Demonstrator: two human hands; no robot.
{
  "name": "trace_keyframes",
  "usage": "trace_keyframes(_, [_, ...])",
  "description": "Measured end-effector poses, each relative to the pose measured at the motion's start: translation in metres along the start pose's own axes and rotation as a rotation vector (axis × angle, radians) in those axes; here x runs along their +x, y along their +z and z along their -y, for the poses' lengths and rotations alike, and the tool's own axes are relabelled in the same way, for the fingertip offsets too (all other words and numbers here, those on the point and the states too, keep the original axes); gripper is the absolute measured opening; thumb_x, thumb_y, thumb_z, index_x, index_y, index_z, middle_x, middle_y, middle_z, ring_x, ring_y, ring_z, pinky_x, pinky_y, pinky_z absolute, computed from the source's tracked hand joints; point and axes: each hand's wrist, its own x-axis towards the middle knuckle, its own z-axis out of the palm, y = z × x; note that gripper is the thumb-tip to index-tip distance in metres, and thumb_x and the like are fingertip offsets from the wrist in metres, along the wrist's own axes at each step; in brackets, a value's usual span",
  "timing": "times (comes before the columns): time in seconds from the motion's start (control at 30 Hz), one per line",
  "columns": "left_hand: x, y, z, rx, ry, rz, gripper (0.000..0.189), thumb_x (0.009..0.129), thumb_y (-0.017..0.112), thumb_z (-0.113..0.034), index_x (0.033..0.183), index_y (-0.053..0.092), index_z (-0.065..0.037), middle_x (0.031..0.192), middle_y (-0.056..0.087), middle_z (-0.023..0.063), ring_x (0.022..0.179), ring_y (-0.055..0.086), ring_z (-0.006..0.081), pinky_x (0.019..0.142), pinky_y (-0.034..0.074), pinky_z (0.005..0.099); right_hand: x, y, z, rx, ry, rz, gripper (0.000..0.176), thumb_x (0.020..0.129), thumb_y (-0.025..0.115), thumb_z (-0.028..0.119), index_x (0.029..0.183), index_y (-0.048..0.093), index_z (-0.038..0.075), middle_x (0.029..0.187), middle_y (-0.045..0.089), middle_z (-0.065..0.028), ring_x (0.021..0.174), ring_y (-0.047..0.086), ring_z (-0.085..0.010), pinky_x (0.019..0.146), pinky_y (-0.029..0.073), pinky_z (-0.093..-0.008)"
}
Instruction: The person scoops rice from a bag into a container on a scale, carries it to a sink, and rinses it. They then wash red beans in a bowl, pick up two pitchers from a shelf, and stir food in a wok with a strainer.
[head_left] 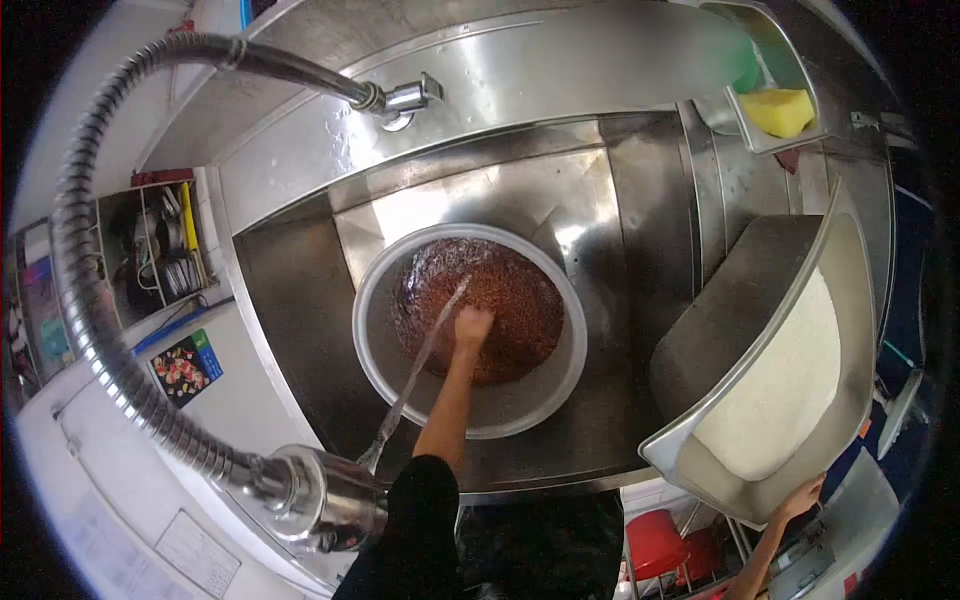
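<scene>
My left hand (474, 324) is closed, at the surface of the reddish-brown grains or beans under water in a round metal bowl (370, 375); what it holds, if anything, is hidden. A thin stream of water (425, 350) runs from the faucet head (325, 500) into the bowl, beside my left hand. At the right, a deep metal container (700, 425) leans tilted over the sink's edge, with a white mass (775, 400) inside. My right hand (805, 495) grips the container's lower right rim.
The bowl stands in a metal sink (290, 300). A coiled metal hose (90, 250) arches along the left. A tray (760, 140) at the top right holds a yellow sponge (780, 112). Red stools (655, 545) stand below, and a rack (150, 245) is at the left.
</scene>
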Motion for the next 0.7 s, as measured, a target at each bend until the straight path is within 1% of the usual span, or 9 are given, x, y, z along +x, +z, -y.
trace_keyframes(0.07, [-0.062, -0.019, -0.003, -0.045, 0.236, -0.275, 0.041, 0.078, 0.063, -0.031, 0.106, 0.062, -0.002, 0.101, 0.064, 0.0221, 0.093, 0.061, 0.0409, 0.083, 0.046, 0.0524, 0.000, -0.001, 0.004, 0.032, -0.015, 0.012, 0.059, 0.097, 0.039, 0.044, 0.129, 0.047, -0.005, 0.129, 0.052, -0.0195, 0.111, 0.054, -0.0301, 0.093, 0.042, -0.0372])
trace_keyframes(0.17, [-0.134, -0.031, -0.020, 0.079, 0.417, -0.402, 0.056, 0.078, 0.063, -0.032, 0.126, 0.050, -0.006, 0.122, 0.055, 0.0218, 0.105, 0.056, 0.0422, 0.093, 0.042, 0.0512, 0.000, -0.004, -0.003, 0.117, -0.015, 0.020, 0.058, 0.098, 0.039, 0.042, 0.130, 0.046, -0.006, 0.129, 0.052, -0.0191, 0.112, 0.054, -0.0290, 0.094, 0.042, -0.0365])
trace_keyframes(0.23, [-0.156, -0.054, -0.059, 0.636, 0.836, -0.418, 0.061, 0.084, 0.058, -0.029, 0.139, 0.036, -0.013, 0.137, 0.040, 0.0196, 0.107, 0.053, 0.0434, 0.092, 0.044, 0.0484, 0.000, -0.005, 0.004, 0.082, 0.007, 0.033, 0.057, 0.097, 0.039, 0.043, 0.131, 0.046, -0.003, 0.130, 0.051, -0.0189, 0.114, 0.053, -0.0295, 0.095, 0.042, -0.0363])
trace_keyframes(0.33, [-0.047, 0.002, -0.029, 0.885, 0.816, -0.286, 0.052, 0.085, 0.054, -0.020, 0.135, 0.040, -0.016, 0.142, 0.038, 0.0164, 0.118, 0.049, 0.0385, 0.100, 0.040, 0.0466, -0.001, -0.006, 0.013, 0.110, 0.108, 0.031, 0.058, 0.098, 0.038, 0.043, 0.130, 0.047, -0.004, 0.130, 0.051, -0.0190, 0.115, 0.052, -0.0297, 0.096, 0.041, -0.0363])
trace_keyframes(0.4, [-0.013, -0.005, -0.039, 0.683, 0.647, 0.014, 0.047, 0.087, 0.049, -0.015, 0.134, 0.041, -0.014, 0.136, 0.045, 0.0166, 0.114, 0.054, 0.0336, 0.095, 0.045, 0.0443, -0.009, -0.006, 0.028, 0.114, 0.123, 0.015, 0.059, 0.098, 0.037, 0.044, 0.128, 0.049, -0.005, 0.128, 0.053, -0.0193, 0.113, 0.054, -0.0299, 0.096, 0.041, -0.0362])
trace_keyframes(0.47, [0.006, -0.002, -0.044, 0.458, 0.374, 0.115, 0.041, 0.094, 0.038, -0.022, 0.134, 0.043, -0.013, 0.127, 0.053, 0.0176, 0.108, 0.057, 0.0330, 0.089, 0.049, 0.0437, -0.002, -0.010, 0.019, 0.120, 0.139, 0.100, 0.058, 0.097, 0.040, 0.042, 0.131, 0.045, -0.005, 0.132, 0.050, -0.0188, 0.117, 0.051, -0.0285, 0.098, 0.039, -0.0346])
trace_keyframes(0.57, [0.097, 0.063, 0.004, 0.461, 0.399, -0.063, 0.030, 0.091, 0.044, -0.022, 0.116, 0.055, -0.009, 0.109, 0.059, 0.0199, 0.100, 0.060, 0.0362, 0.086, 0.049, 0.0443, 0.002, -0.007, 0.006, 0.070, 0.037, 0.029, 0.058, 0.097, 0.040, 0.043, 0.130, 0.047, -0.005, 0.131, 0.051, -0.0196, 0.117, 0.051, -0.0296, 0.097, 0.039, -0.0347])
trace_keyframes(0.67, [0.169, 0.109, 0.062, 0.322, 0.776, -0.309, 0.026, 0.088, 0.049, -0.023, 0.098, 0.067, -0.006, 0.091, 0.065, 0.0221, 0.091, 0.062, 0.0394, 0.082, 0.049, 0.0449, 0.006, -0.002, -0.002, 0.081, 0.026, 0.017, 0.059, 0.097, 0.040, 0.044, 0.131, 0.046, -0.005, 0.132, 0.050, -0.0193, 0.118, 0.051, -0.0293, 0.098, 0.039, -0.0345])
trace_keyframes(0.7, [0.079, 0.054, 0.015, 0.094, 0.457, -0.372, 0.026, 0.086, 0.051, -0.025, 0.095, 0.067, -0.006, 0.090, 0.064, 0.0228, 0.089, 0.062, 0.0400, 0.080, 0.049, 0.0453, 0.006, -0.001, -0.005, 0.107, 0.039, 0.033, 0.059, 0.097, 0.040, 0.043, 0.131, 0.045, -0.004, 0.133, 0.049, -0.0189, 0.119, 0.051, -0.0288, 0.098, 0.039, -0.0343])
